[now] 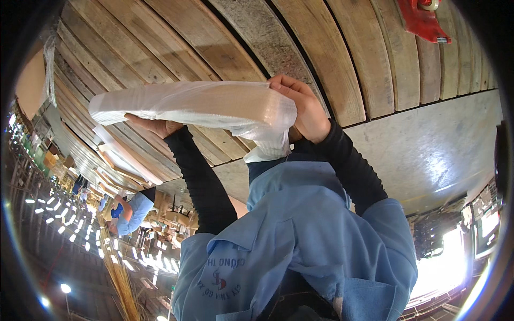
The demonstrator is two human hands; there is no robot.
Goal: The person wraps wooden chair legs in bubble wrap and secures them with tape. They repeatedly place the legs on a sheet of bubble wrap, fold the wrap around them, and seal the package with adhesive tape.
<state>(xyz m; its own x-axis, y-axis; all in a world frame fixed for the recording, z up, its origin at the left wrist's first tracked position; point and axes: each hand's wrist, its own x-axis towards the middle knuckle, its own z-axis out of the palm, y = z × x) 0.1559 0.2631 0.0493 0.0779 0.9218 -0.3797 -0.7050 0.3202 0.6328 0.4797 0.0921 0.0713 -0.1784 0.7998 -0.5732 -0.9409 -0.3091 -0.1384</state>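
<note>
A long, boxy piece wrapped in white foam sheet (193, 104) is held up in front of me, lying crosswise. My left hand (155, 124) supports it from below near its left part, with most fingers hidden behind the wrap. At the right end, my right hand (305, 107) pinches the foam's upper edge between thumb and fingers. Loose foam hangs in folds under that end, close to my blue shirt. What lies inside the wrap cannot be seen.
A slatted wooden table (332, 59) spreads beyond my hands. On it, at the far right, stands a red tape dispenser (423, 21). More white foam-covered strips (128, 152) lie to the left. Another person in blue (136, 211) works farther off on the left.
</note>
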